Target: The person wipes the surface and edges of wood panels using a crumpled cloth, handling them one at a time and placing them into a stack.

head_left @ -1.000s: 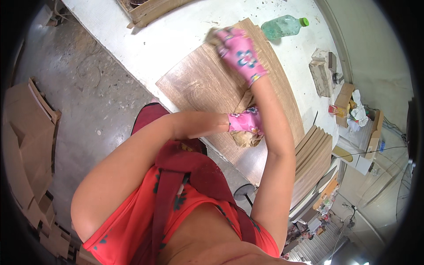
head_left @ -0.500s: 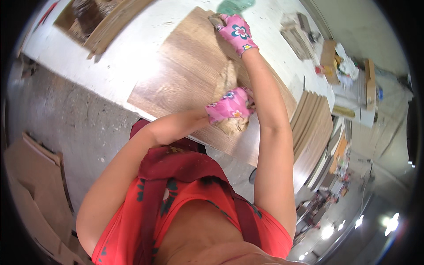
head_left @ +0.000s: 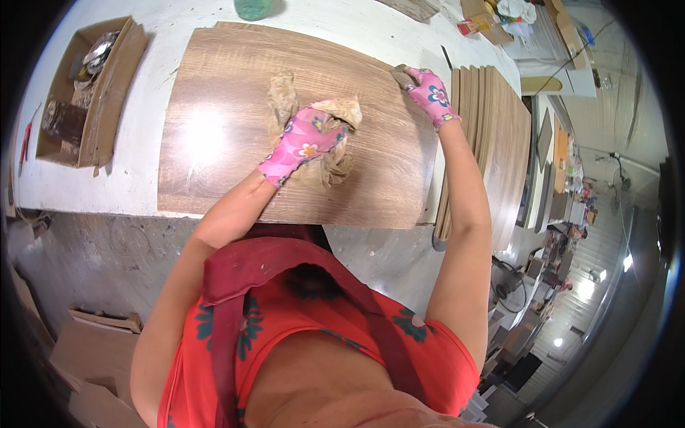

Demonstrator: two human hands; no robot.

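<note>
A brown wood-grain panel [head_left: 214,128] lies flat on a white worktable [head_left: 153,64]. My left hand [head_left: 307,139], in a pink flowered glove, presses a crumpled tan rag [head_left: 335,135] onto the panel's middle. My right hand [head_left: 428,93], in the same kind of glove, grips the panel's right edge near its far corner, with the fingers curled over it.
A stack of similar panels [head_left: 492,135] stands just right of the flat one. An open cardboard box [head_left: 85,93] of small items sits at the table's left. A green bottle [head_left: 253,8] stands at the far edge. Flattened cardboard [head_left: 85,357] lies on the floor.
The view has swung so the panel now lies squarely in front. My left hand has moved with the rag toward the panel's middle, while my right hand stays on its edge.
</note>
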